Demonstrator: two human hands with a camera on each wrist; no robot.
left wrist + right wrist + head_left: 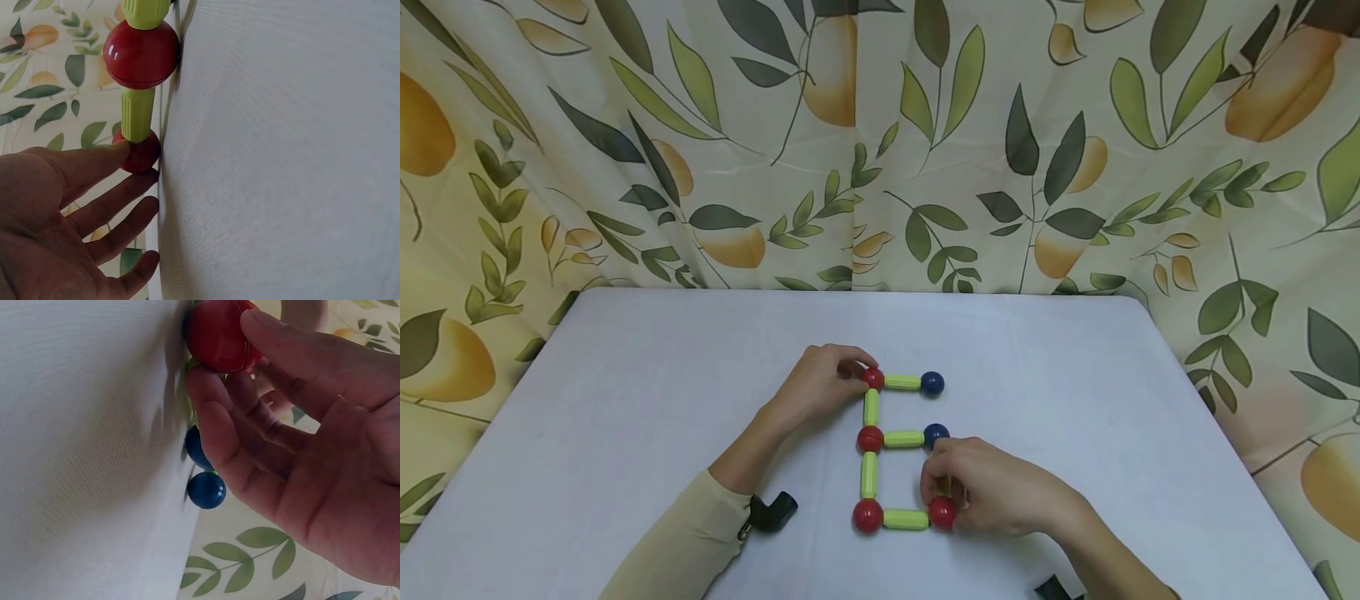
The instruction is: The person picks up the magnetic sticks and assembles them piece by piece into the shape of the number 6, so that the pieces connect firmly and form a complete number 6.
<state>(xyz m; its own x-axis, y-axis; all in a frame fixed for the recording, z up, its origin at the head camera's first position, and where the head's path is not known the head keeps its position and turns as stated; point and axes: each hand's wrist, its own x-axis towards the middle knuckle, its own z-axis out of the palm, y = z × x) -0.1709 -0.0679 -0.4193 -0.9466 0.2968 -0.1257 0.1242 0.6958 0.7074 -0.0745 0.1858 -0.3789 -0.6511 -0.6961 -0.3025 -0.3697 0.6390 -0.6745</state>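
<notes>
On the table lies a figure of yellow-green rods (868, 475) joined by red and blue balls. At its upper left corner my left hand (823, 385) pinches a red ball (142, 153) between thumb and index finger, the other fingers spread. My right hand (1003, 483) grips the lower right red ball (219, 334) with thumb and fingers. Its fingers partly cover a rod running from that ball toward a blue ball (936, 435). Another blue ball (932, 383) ends the top rod. Red balls also sit at the middle left (870, 438) and lower left (868, 516).
A white cloth covers the table (1037, 350). Behind it hangs a curtain (985, 167) printed with leaves and fruit. Black wrist-worn devices show beside the left sleeve (688, 533) and the right wrist.
</notes>
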